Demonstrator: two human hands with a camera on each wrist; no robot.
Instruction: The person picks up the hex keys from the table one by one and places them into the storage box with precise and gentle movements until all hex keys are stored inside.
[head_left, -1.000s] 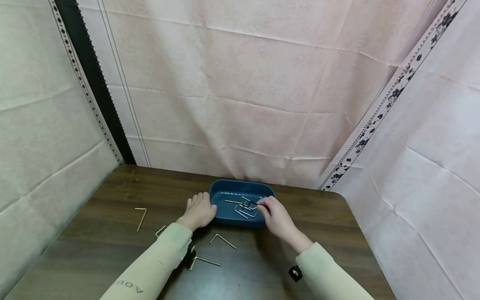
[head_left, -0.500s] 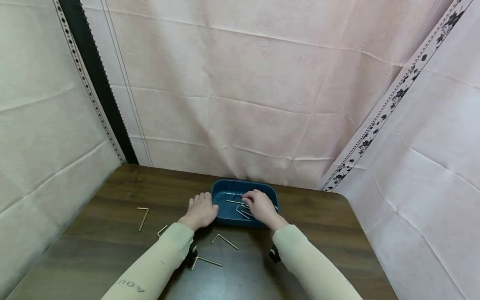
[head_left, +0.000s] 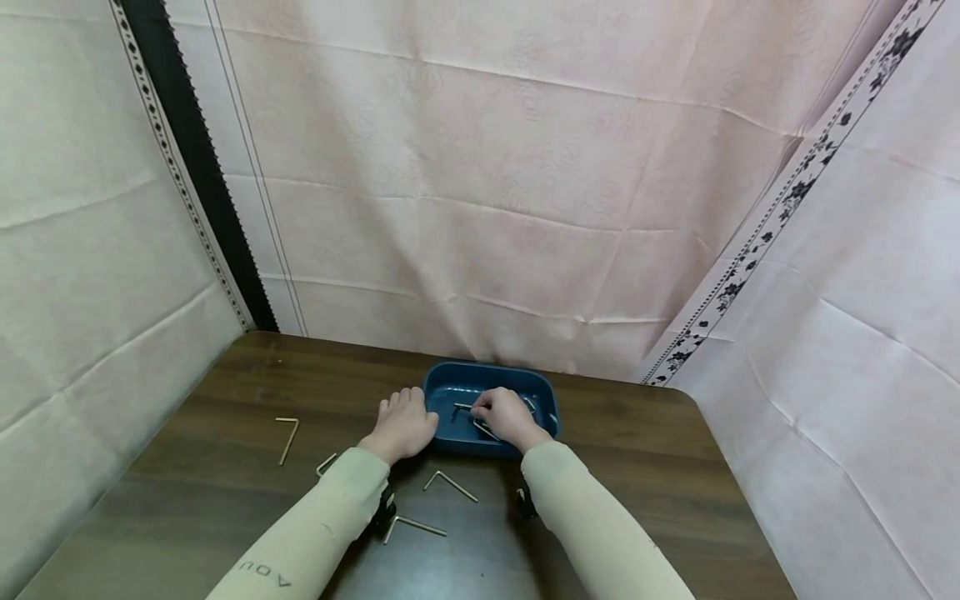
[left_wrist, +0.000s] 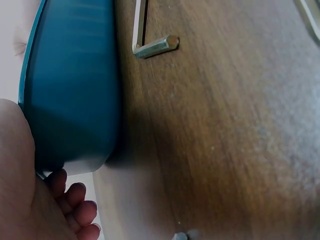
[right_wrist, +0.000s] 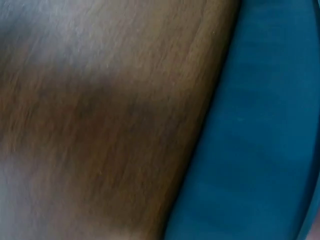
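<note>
Keys (head_left: 486, 431) lie in the tray (head_left: 472, 446), partly hidden by the right hand (head_left: 507, 415), which has shifted leftward over them; picking among them seems underway. Whether its bent fingers grasp one, I cannot tell. The left hand (head_left: 405, 422) grips the tray's end; four loose keys (head_left: 451, 485) lie on the tabletop (head_left: 600, 467).

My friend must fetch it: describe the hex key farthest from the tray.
On the brown table, find the blue tray. Go left past the left hand to a gold L-shaped key. No other lies farther left; its nearest neighbour is partly behind the sleeve.
</note>
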